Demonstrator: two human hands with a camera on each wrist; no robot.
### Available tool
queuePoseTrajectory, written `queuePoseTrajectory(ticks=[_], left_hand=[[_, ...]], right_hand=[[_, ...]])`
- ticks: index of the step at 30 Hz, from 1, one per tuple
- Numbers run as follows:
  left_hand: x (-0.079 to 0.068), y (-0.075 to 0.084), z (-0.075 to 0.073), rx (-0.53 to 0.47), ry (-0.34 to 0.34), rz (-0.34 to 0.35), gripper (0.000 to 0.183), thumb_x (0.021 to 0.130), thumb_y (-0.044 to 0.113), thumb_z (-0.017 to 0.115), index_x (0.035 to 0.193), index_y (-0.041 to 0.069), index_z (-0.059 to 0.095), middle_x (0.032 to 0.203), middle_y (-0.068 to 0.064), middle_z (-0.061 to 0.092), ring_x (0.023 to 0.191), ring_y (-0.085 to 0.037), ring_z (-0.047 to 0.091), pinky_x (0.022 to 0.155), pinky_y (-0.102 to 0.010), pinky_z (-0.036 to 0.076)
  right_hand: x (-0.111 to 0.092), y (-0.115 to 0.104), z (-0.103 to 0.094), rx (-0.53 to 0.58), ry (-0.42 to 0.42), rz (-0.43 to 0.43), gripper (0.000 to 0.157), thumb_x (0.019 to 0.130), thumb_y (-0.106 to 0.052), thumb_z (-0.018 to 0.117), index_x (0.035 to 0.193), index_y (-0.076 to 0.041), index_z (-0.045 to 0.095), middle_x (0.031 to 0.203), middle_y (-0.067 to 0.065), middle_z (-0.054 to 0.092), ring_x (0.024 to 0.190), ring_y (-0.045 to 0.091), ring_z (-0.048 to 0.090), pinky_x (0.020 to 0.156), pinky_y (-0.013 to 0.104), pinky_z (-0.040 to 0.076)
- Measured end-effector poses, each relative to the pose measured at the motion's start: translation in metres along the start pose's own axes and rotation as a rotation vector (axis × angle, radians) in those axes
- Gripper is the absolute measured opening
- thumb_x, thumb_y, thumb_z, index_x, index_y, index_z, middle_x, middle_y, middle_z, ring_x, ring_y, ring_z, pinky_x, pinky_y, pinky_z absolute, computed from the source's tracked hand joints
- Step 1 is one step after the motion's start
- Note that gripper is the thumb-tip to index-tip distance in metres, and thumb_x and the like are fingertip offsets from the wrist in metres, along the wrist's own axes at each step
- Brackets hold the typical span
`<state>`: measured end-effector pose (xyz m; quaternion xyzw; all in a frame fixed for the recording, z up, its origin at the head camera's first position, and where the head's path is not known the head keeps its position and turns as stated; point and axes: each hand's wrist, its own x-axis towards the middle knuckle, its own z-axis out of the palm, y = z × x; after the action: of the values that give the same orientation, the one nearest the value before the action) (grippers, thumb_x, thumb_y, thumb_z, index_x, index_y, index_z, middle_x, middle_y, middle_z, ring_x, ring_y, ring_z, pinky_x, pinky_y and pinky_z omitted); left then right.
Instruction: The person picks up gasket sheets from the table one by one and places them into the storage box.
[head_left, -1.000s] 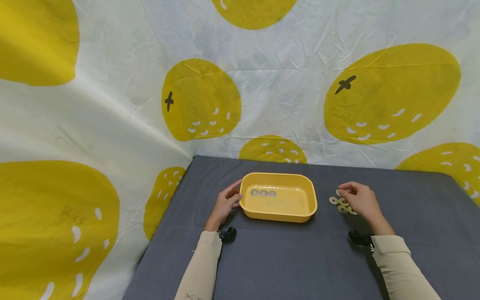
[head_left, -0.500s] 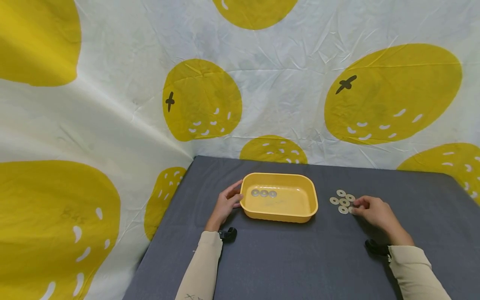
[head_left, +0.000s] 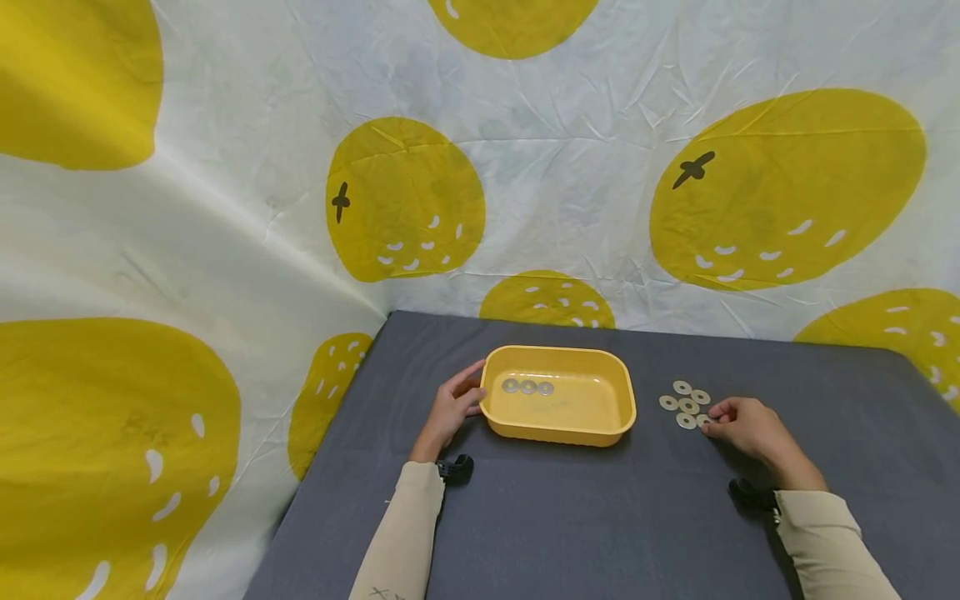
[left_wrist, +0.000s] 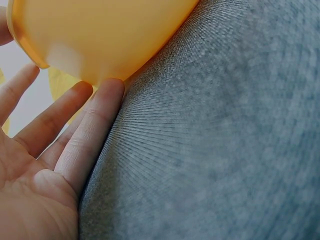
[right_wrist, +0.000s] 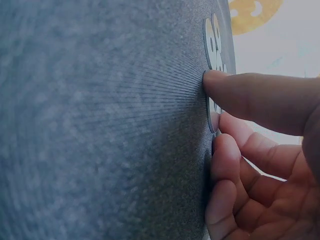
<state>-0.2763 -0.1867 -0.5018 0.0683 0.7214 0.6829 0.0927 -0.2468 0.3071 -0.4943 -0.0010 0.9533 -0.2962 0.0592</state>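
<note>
My left hand (head_left: 448, 410) rests against the left end of a yellow tray (head_left: 558, 433), fingers mostly straight. In the left wrist view its fingertips (left_wrist: 109, 90) touch the tray's outer side, low by the cloth. Inside the tray, three flat metal washers (head_left: 528, 387) lie in a row toward the left. My right hand (head_left: 757, 429) is at several more washers (head_left: 686, 406) grouped on the cloth. Its thumb (right_wrist: 245, 92) and index finger pinch the edges of the nearest right-hand washer (right_wrist: 211, 112), which lies flat and partly hidden. The other right fingers curl in.
Grey cloth (head_left: 570, 525) covers the table. The tray stands left of the loose washers, with a gap between them. A white curtain (head_left: 555, 208) with yellow fruit prints hangs behind the table and along its left side.
My right hand has moved right and toward me, from the far washer to the near right one, uncovering the group. In the last half second it barely shifts. The left hand and tray stay put.
</note>
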Motion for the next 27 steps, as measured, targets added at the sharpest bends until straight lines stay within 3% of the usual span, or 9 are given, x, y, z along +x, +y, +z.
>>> queuePoseTrajectory(ticks=[11, 27], left_hand=[[0.0003, 0.0005, 0.0014, 0.006, 0.008, 0.005, 0.057, 0.099, 0.010, 0.062, 0.154, 0.020, 0.049, 0.142, -0.024, 0.059, 0.126, -0.043, 0.061, 0.088, -0.034, 0.062], [-0.0025, -0.0004, 0.0015, 0.018, 0.015, 0.020, 0.057, 0.100, 0.010, 0.062, 0.155, 0.018, 0.048, 0.143, -0.024, 0.059, 0.126, -0.043, 0.061, 0.088, -0.035, 0.062]], right_hand=[[0.0018, 0.0013, 0.0029, 0.021, 0.000, 0.038, 0.039, 0.085, -0.023, 0.079, 0.101, 0.007, 0.062, 0.085, 0.011, 0.062, 0.077, 0.022, 0.053, 0.066, 0.031, 0.039], [-0.0025, 0.0011, 0.0079, 0.002, 0.047, -0.043, 0.034, 0.087, -0.022, 0.077, 0.107, 0.001, 0.061, 0.083, 0.005, 0.063, 0.074, 0.018, 0.052, 0.065, 0.030, 0.038]])
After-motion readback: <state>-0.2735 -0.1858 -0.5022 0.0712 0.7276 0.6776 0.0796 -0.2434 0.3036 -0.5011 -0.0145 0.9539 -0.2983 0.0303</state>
